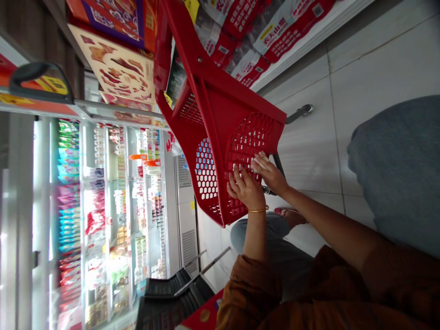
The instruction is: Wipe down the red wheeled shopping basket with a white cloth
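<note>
A red plastic rolling shopping basket (223, 98) with honeycomb holes fills the middle of the head view, which is turned sideways. My left hand (248, 189), with a thin gold bracelet at the wrist, lies against its perforated wall, fingers spread. Close beside it, my right hand (270, 174) has its fingers stretched out against the same wall, nearer the base. Neither hand has an object in it. The basket's long metal handle ends in a black grip (40, 75). A caster (305, 110) shows under the base.
Shrink-wrapped red-labelled water bottles (275, 34) line a low white shelf beside the basket. Printed boxes (118, 64) are stacked nearby. A lit display fridge (113, 220) holds many packets. Black folding chairs or racks (172, 293) stand at the bottom. My jeans-clad knee (398, 160) is over the tiled floor (385, 73).
</note>
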`<move>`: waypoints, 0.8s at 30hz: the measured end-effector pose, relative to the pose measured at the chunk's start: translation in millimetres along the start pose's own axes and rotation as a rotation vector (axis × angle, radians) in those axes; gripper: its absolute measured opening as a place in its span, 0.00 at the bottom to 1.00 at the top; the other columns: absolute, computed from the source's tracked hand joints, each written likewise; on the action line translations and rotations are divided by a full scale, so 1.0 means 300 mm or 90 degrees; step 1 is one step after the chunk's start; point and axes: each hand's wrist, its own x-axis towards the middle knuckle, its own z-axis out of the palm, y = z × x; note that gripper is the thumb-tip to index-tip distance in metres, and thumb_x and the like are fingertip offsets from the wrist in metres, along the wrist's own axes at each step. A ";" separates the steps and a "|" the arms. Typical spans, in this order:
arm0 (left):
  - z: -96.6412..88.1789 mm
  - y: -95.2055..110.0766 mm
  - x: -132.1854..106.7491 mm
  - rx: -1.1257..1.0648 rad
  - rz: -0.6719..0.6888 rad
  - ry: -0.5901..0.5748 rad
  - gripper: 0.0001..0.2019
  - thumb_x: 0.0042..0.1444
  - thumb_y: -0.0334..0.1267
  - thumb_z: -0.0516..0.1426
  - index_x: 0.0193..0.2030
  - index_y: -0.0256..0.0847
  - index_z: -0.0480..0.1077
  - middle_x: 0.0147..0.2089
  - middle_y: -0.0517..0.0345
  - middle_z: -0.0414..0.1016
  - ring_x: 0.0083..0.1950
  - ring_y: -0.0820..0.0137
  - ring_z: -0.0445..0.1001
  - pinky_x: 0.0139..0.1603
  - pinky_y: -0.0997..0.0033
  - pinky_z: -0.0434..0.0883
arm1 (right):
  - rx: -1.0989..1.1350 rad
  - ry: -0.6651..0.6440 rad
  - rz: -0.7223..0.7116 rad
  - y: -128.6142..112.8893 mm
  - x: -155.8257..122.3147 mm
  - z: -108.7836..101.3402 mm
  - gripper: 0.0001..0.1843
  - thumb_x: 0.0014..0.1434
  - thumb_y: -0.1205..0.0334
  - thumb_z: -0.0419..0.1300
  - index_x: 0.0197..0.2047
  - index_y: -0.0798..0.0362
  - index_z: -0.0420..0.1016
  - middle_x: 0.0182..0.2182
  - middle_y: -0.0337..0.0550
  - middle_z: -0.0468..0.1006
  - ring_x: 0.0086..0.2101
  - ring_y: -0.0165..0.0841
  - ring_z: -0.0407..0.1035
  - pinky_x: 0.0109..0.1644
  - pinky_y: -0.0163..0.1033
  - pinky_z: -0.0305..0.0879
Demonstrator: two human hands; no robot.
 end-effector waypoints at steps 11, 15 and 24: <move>0.012 -0.028 0.009 -0.004 -0.035 0.011 0.14 0.64 0.39 0.50 0.50 0.45 0.74 0.59 0.49 0.71 0.62 0.59 0.64 0.64 0.48 0.52 | -0.041 -0.041 0.047 0.031 -0.100 0.012 0.25 0.66 0.68 0.49 0.65 0.45 0.59 0.66 0.45 0.57 0.66 0.40 0.45 0.67 0.57 0.54; 0.015 -0.030 0.009 -0.001 -0.036 0.022 0.13 0.64 0.39 0.51 0.50 0.45 0.74 0.58 0.50 0.72 0.61 0.59 0.65 0.63 0.49 0.53 | -0.004 -0.025 0.021 -0.029 -0.052 0.018 0.25 0.67 0.67 0.48 0.66 0.43 0.56 0.66 0.43 0.55 0.67 0.39 0.42 0.68 0.56 0.53; 0.021 -0.030 0.005 -0.025 -0.031 0.054 0.15 0.65 0.40 0.48 0.51 0.47 0.74 0.57 0.50 0.73 0.59 0.61 0.66 0.63 0.51 0.52 | 0.059 -0.024 -0.030 -0.134 0.106 0.032 0.26 0.67 0.64 0.51 0.66 0.38 0.54 0.69 0.33 0.48 0.68 0.37 0.38 0.70 0.51 0.47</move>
